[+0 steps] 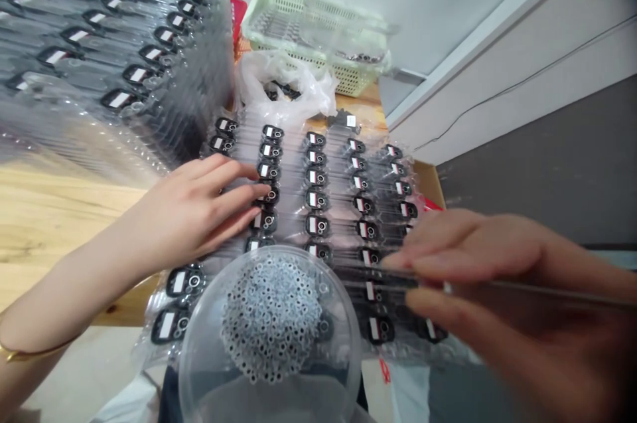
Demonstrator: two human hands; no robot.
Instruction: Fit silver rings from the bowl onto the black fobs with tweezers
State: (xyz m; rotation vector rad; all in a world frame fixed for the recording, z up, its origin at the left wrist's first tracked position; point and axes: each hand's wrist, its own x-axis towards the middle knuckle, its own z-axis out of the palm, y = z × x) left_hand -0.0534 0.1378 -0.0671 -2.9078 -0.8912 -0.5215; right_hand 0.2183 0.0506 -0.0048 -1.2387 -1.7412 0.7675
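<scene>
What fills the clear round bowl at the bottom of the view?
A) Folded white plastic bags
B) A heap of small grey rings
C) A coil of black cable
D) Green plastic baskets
B. The clear round bowl holds a heaped mound of small grey rings, visible through its transparent wall.

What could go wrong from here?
A knock from the left hand could tip the clear plastic bowl, spilling its small metal rings across the sheet. The thin rod pinched by the right hand might snag the sleeved black parts beneath it, pulling them out of line.
</scene>
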